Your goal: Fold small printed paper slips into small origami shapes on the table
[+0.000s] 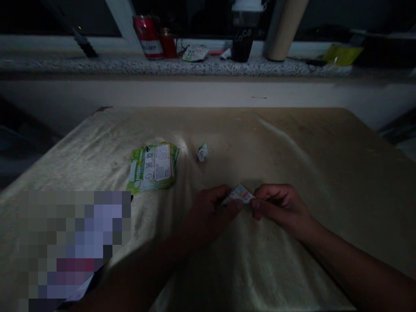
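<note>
A small folded piece of printed paper (241, 193) is pinched between my two hands above the cloth-covered table. My left hand (218, 208) grips its left side, with the thumb lying over the lower edge. At its right corner, my right hand (279, 203) pinches it between thumb and fingers. Beyond my hands sits a small folded paper piece (202, 152), white with green print. To the left lies a stack of green and white printed sheets (154, 167), with text and code squares on the top one.
The table (292, 143) wears a wrinkled shiny cloth. A blurred-out flat object (94, 234) lies at the lower left. On the speckled windowsill (113, 65) stand a red can (148, 38), an orange-red bottle (169, 45), a dark cup (243, 39) and a tan cylinder (286, 32).
</note>
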The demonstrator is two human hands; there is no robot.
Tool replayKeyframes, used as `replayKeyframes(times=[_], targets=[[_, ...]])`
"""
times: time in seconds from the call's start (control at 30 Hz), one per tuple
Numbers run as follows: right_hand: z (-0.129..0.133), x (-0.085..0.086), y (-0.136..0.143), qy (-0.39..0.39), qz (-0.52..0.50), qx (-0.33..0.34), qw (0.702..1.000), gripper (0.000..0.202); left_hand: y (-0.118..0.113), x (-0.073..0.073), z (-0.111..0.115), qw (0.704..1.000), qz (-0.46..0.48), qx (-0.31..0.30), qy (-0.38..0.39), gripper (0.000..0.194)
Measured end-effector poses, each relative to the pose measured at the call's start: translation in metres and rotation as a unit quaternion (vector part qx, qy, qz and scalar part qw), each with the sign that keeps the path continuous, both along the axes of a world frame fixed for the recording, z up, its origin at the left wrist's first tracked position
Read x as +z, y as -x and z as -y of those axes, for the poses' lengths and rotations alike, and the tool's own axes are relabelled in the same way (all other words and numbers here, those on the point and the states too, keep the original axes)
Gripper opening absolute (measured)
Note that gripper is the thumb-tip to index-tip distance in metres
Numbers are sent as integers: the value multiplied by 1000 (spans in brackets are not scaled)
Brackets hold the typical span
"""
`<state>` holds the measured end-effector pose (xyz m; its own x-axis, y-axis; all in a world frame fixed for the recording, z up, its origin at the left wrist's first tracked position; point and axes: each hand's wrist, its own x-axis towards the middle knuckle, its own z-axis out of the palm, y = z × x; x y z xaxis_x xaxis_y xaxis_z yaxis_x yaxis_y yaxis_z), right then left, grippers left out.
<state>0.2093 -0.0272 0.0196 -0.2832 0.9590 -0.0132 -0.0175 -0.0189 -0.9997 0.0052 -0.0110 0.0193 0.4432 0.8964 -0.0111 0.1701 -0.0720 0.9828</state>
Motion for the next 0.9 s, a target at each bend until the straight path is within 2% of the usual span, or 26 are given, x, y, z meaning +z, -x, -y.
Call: replayKeyframes(times=[0.07,0.13,0.23,0.33,0.47,0.63,0.77,0.9], targets=[[0,-2,-1,7,-6,1,1000,29,1,-1,0,998,30,27,-56,35],[0,-4,-3,17,-13,3,1000,30,3,0,0,990,14,36,-137,49],[-1,-7,-4,29,-33,7,999,31,7,3,-2,966,-62,-1,-252,43],[0,-7,-3,25,-35,3,999,32,8,5,-3,953,-84,-21,-292,36],[2,-3,1,5,-15,-17,1000,27,6,4,-2,961,-86,-10,-262,35],[5,-3,5,-35,10,-25,999,19,3,2,1,986,-79,-6,-148,35],[5,-6,4,-59,28,-19,998,19,1,3,3,994,-65,-11,-83,36],[5,-7,3,-64,43,-15,997,22,0,3,2,997,-49,-8,-60,37]])
